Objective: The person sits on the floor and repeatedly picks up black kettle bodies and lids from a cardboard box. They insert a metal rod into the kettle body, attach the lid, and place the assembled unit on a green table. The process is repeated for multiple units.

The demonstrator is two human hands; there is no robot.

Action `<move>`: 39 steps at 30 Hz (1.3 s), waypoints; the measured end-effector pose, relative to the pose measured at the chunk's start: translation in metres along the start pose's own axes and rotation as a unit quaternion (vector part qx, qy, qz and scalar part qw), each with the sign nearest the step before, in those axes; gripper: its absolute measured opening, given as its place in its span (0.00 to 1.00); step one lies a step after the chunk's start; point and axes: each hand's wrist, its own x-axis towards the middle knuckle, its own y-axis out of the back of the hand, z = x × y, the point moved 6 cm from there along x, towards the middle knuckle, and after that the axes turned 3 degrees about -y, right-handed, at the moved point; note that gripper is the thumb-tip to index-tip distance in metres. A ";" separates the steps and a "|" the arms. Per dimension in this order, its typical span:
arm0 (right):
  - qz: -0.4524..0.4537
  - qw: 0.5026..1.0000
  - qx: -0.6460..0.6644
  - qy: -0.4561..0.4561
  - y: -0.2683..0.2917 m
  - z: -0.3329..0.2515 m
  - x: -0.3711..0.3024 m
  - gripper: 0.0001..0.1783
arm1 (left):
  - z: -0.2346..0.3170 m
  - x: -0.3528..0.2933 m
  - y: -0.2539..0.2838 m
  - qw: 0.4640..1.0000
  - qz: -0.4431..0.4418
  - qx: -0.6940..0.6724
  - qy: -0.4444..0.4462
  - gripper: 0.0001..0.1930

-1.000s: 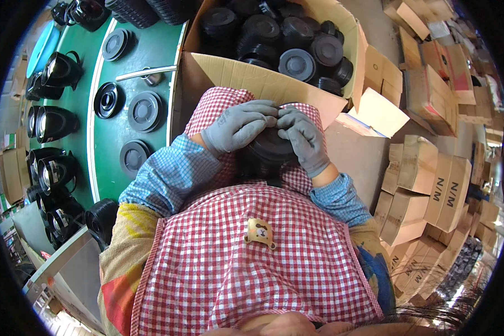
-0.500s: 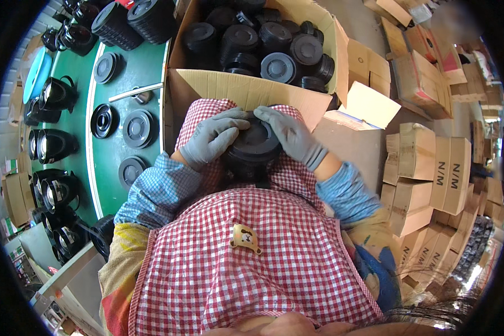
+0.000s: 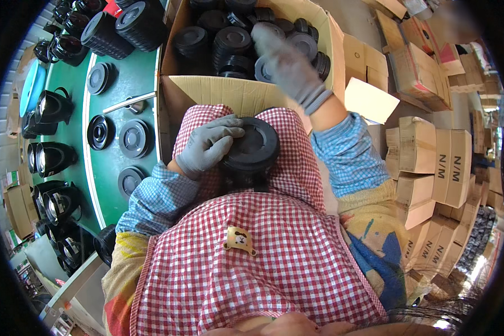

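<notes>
A round black lid (image 3: 254, 141) caps a dark vessel (image 3: 246, 180) between my knees; most of the vessel is hidden beneath the lid. My left hand (image 3: 208, 147), in a grey glove, lies over the lid's left edge and holds it, fingers slightly bent. Over the open cardboard box (image 3: 224, 92) at the far side, my gloved right hand (image 3: 294, 70) is stretched out, smeared by motion. Its fingers appear extended, with nothing seen in them. Stacks of black lids (image 3: 232, 42) fill the box below that hand.
On the green table (image 3: 117, 196) at left lie several loose black lids (image 3: 134, 139), a metal strip (image 3: 130, 102) and a small metal cup (image 3: 136, 105). Glossy black jugs (image 3: 55, 159) line its far left edge, with tall lid stacks (image 3: 107, 36) behind. Cardboard cartons (image 3: 417, 145) are piled at right.
My right hand has left the lid and swung up and away over the cardboard box. My left hand stays on the lid. The view has shifted slightly.
</notes>
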 end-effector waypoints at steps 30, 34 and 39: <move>-0.171 0.938 -0.136 0.267 -0.092 -0.070 -0.103 0.49 | -0.131 0.047 -0.042 0.891 -0.179 -0.217 0.356 0.19; -0.159 0.958 -0.104 0.214 -0.102 -0.096 -0.094 0.38 | -0.053 0.120 -0.049 0.820 -0.473 0.194 0.258 0.23; -0.254 0.948 -0.113 0.156 -0.027 -0.018 -0.067 0.54 | -0.074 0.062 -0.017 0.959 -0.212 -0.100 0.157 0.26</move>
